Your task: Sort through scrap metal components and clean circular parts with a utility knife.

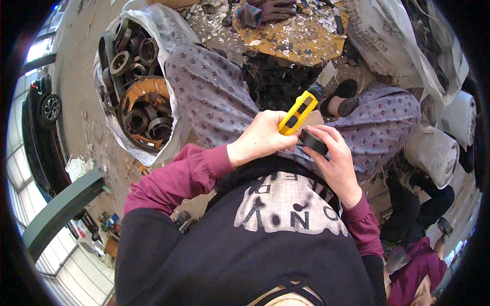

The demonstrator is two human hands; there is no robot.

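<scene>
My left hand [266, 135] is closed around the handle of a yellow utility knife [297, 113]. Its wide blade [326, 74] points up and away from me, and dark wrapping covers the handle's front end. Close beside it, my right hand [335, 158] pinches a short black ring-like piece [313, 142] between thumb and fingers. Whether the piece is hollow is hard to make out from this angle. Both hands are over my lap, between my bent knees in grey patterned trousers.
On my left stands an open white bag [179, 109] of black rings. Ahead, a glove [265, 11] lies on a scrap-strewn yellowish board [291, 43], near a dark heap of shreds [273, 76]. White sacks [434, 155] stand right; another person [416, 265] is at lower right.
</scene>
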